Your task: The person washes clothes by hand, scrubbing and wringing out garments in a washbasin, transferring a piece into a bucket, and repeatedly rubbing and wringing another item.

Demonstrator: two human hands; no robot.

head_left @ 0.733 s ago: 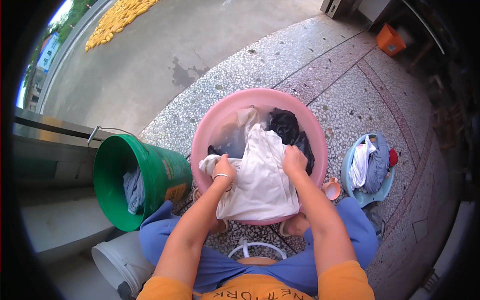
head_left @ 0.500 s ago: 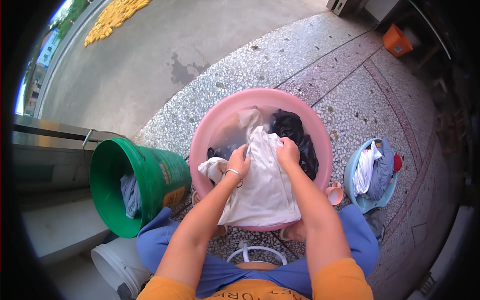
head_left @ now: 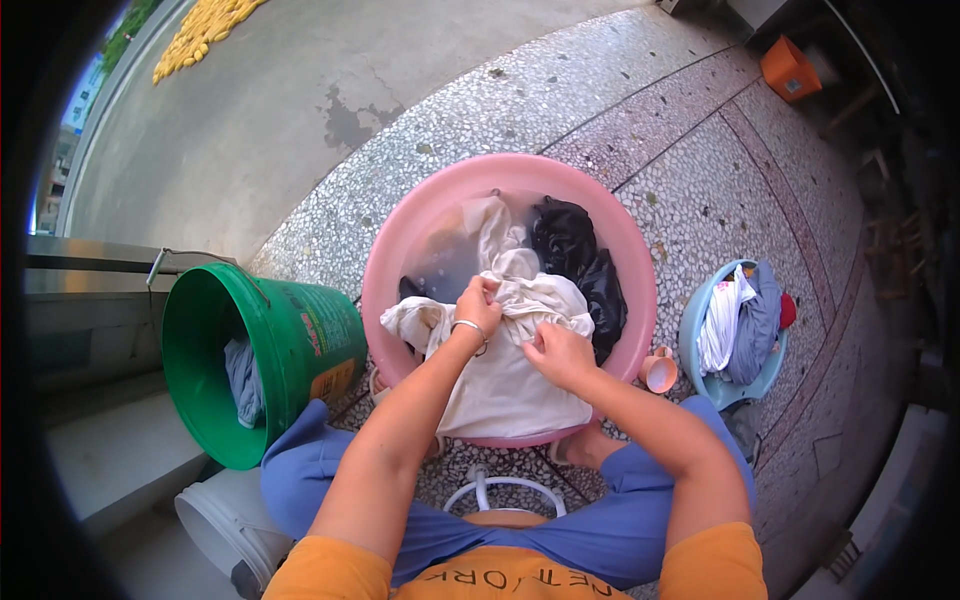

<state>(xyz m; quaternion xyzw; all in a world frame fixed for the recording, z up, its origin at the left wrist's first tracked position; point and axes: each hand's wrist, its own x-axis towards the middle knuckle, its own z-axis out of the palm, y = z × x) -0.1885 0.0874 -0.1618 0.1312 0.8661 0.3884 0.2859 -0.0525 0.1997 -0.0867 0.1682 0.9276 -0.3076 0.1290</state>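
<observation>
A wide pink basin (head_left: 395, 215) of cloudy water stands on the floor between my feet. An off-white garment (head_left: 510, 395) is spread over its near rim, its far part bunched up; its exact kind is not clear. My left hand (head_left: 480, 307) is closed on the bunched cloth, a bracelet at its wrist. Just right of it, my right hand (head_left: 557, 352) pinches the same garment lower down, fingers curled and partly hidden. Paler cloth trails from the bunch into the water. Dark, wet clothing (head_left: 565, 235) lies along the basin's right side.
A green bucket (head_left: 310, 340) with a grey-blue cloth (head_left: 243, 380) inside leans at the left, above a white bucket (head_left: 225, 515). On the right stand a small orange cup (head_left: 659, 373) and a light-blue basin (head_left: 692, 330) of clothes. An orange container (head_left: 788, 70) sits farther off.
The garment's upper part, smooth before, is now gathered into folds. My right hand has moved down and inward toward the left hand. The view has shifted slightly.
</observation>
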